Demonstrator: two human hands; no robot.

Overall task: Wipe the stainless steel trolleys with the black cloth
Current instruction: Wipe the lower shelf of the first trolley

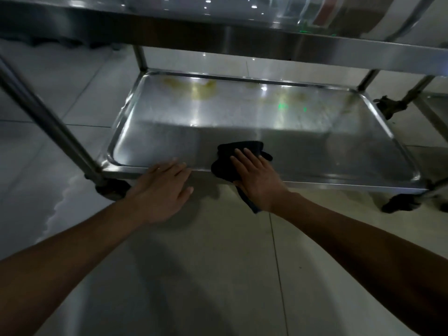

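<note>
The stainless steel trolley's bottom shelf (303, 146) is a shallow tray with a raised rim, low over the floor. Yellowish stains (201, 89) mark its far side. The black cloth (226, 163) lies over the near rim, one end hanging below the edge. My right hand (257, 178) presses flat on the cloth, fingers spread and pointing away from me. My left hand (164, 187) rests palm down on the near rim to the left of the cloth, holding nothing.
An upper shelf (315, 42) of the trolley overhangs at the top. Steel legs (48, 122) run down to castor wheels (111, 190) at the near left and near right (400, 202). A second trolley's frame (434, 110) stands at the right. Pale floor tiles (218, 263) lie below.
</note>
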